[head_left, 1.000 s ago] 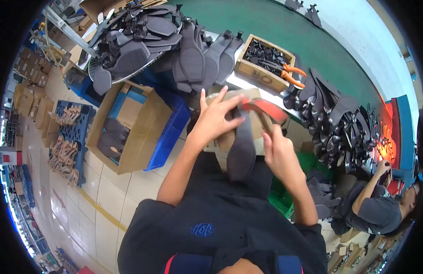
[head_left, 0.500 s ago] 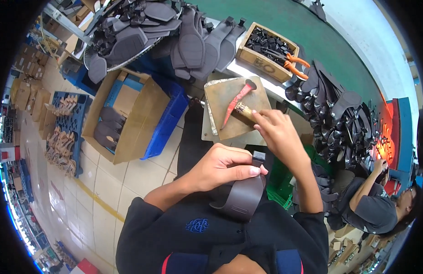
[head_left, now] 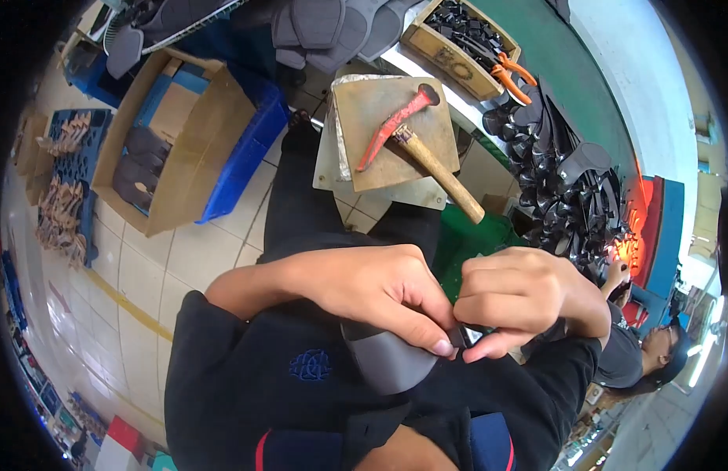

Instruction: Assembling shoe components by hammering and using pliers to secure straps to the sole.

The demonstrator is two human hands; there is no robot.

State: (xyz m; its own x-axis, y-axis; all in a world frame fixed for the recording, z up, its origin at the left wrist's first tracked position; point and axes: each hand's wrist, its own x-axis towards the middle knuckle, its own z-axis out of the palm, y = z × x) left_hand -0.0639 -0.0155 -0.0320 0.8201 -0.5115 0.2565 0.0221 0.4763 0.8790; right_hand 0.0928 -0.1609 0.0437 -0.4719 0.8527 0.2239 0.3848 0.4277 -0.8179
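Observation:
Close to my chest, my left hand [head_left: 384,294] pinches a wide, dark, curved shoe strap [head_left: 391,365] near its narrow end. My right hand [head_left: 521,294] is closed beside it, fingers curled and thumb below, on a small shiny black buckle [head_left: 471,337] at that end. Fingers cover most of the buckle, so how it sits on the strap is hidden. In front of me a hammer [head_left: 441,171] with a red head and wooden handle rests on a square tan board [head_left: 352,118], its handle sticking out over the board's near right edge.
Behind the board, a wooden box [head_left: 435,56] of small black parts has orange-handled pliers [head_left: 512,78] on its edge. Black straps [head_left: 572,196] are heaped at right, near a co-worker [head_left: 627,349]. A cardboard box [head_left: 187,177] in a blue bin [head_left: 250,149] stands left. A green crate [head_left: 470,239] sits low.
My right hand has left the hammer handle and come to the strap's buckle end. The strap is turned and partly covered by my left hand. The view has shifted.

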